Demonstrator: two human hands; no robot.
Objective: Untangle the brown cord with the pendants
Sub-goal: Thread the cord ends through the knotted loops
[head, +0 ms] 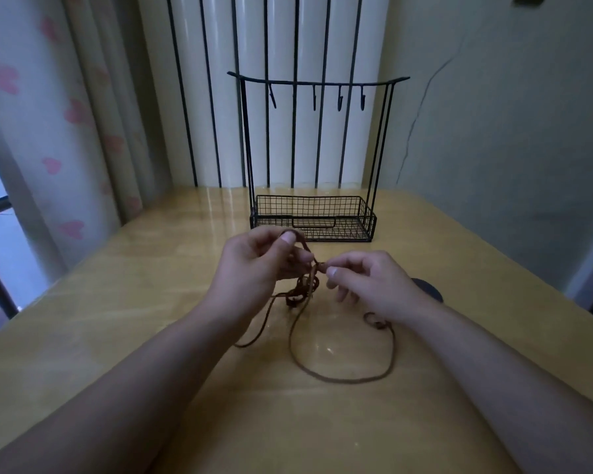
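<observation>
The left hand [254, 261] pinches a loop of the brown cord [302, 285] between thumb and fingers, lifted above the wooden tabletop [117, 302]. The tangled knot hangs between both hands (pendants too small to make out). The right hand [367, 282] pinches the cord at the knot's top, loose strands trailing onto the tabletop, wire rack [314, 218] behind
</observation>
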